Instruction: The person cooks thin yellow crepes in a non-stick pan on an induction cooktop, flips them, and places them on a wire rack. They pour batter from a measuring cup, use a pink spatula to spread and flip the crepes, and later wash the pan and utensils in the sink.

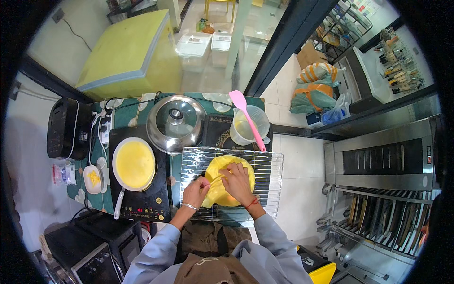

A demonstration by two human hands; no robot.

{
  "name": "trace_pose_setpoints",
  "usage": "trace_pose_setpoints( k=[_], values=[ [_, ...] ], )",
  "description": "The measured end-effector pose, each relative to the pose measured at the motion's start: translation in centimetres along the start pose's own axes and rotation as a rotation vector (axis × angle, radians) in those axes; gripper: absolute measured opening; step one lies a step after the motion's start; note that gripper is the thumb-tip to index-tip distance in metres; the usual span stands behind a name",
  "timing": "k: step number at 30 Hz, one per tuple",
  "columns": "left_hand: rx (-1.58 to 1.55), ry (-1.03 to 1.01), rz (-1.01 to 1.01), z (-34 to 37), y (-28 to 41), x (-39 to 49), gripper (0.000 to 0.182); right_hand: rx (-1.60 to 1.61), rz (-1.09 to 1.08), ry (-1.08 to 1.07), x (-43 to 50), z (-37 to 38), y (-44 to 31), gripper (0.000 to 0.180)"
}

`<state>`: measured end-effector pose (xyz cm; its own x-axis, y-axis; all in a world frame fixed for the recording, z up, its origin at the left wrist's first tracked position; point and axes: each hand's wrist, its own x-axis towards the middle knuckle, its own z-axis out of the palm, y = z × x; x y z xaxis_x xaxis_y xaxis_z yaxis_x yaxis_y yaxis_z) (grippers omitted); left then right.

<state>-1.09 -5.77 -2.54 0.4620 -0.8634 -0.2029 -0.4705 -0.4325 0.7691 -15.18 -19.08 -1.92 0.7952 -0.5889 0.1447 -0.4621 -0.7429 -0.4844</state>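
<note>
Thin yellow crepes (230,197) lie on a wire cooling rack (269,184) in front of me. My left hand (195,193) pinches an edge of the top crepe at its left side. Close by, my right hand (237,183) holds a raised fold of the same crepe between thumb and fingers. Part of that crepe hangs down under my left fingers, and my right hand covers some of the stack. Left of the rack, a white frying pan (152,151) with a yellow crepe layer (134,165) inside sits on a lit induction cooker (142,204).
Behind the rack stand a steel lid with a glass top (176,129) and a clear measuring jug (260,120) with a pink spatula (248,115) across it. A small white dish (88,184) holds yellow pieces. Cables (95,131) run along the table's left side.
</note>
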Motion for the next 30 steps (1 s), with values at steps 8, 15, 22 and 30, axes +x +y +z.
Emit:
trace_pose_setpoints(
  k=[8, 15, 22, 30],
  values=[
    [-0.222, -0.236, -0.073, -1.8, 1.5, -0.8, 0.017, 0.213, -0.008, -0.134, -0.9, -4.0, 0.0, 0.012],
    [-0.385, -0.418, 0.039, -6.5, 5.8, -0.7, 0.015, 0.454, 0.030, -0.155, -1.3, -11.0, -2.8, 0.010],
    [-0.144, -0.354, 0.346, -13.0, 13.3, -0.5, 0.015, 0.693, 0.075, -0.131, -1.2, -16.7, -5.2, 0.014],
    [0.069, -0.293, 0.507, -15.4, 18.4, 0.5, 0.015, 0.744, 0.151, -0.077, -0.9, -20.7, -6.4, 0.011]
  ],
)
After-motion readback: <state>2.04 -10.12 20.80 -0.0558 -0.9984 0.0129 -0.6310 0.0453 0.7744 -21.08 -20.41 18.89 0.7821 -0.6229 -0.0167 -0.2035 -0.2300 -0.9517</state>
